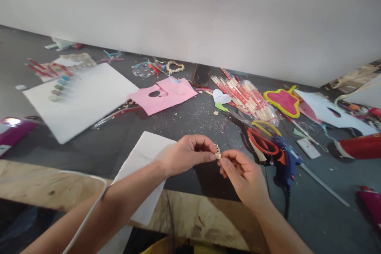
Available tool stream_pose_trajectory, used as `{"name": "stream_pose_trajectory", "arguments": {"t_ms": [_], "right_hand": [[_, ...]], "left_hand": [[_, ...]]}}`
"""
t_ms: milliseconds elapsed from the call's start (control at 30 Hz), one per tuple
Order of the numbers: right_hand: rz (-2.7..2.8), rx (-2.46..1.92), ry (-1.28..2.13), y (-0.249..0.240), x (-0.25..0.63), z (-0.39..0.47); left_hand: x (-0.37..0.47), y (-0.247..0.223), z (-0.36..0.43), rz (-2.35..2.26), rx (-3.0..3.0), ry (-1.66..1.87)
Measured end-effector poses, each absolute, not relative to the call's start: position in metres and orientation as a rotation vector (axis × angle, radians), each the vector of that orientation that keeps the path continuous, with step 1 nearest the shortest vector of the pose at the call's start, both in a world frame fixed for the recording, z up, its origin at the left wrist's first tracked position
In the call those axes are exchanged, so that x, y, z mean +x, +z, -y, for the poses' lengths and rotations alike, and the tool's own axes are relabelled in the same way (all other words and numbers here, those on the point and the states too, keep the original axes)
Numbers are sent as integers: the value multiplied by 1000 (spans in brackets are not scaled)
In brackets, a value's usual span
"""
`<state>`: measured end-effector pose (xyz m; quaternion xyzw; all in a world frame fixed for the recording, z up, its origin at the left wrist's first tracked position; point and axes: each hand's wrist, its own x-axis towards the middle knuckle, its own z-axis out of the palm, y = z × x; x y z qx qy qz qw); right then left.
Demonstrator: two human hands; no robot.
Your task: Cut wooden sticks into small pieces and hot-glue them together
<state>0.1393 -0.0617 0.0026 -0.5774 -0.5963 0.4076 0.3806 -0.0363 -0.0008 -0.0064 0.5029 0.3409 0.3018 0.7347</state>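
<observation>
A small piece made of pale wooden bits (218, 154) is held between my two hands, over the near part of the dark table. My left hand (190, 154) pinches its left side between thumb and index finger. My right hand (242, 172) pinches it from the right, with the other fingers curled. Both hands' fingertips nearly touch. Under my left forearm lies a white sheet (145, 158). Pale crumbs are scattered on the table just beyond the hands.
A blue glue gun (287, 162) and orange-handled scissors (263, 143) lie right of my hands. Farther back are pink paper (163, 97), a phone (201, 75), bundled sticks (238, 93) and a yellow-edged shape (282, 102). A white board (86, 103) lies left.
</observation>
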Motion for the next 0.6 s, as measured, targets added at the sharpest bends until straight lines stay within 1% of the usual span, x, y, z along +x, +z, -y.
{"name": "stream_pose_trajectory", "arguments": {"t_ms": [600], "right_hand": [[1573,-1528,1031,1,139,63]], "left_hand": [[-39,-4,1,-818,1263,577]]}}
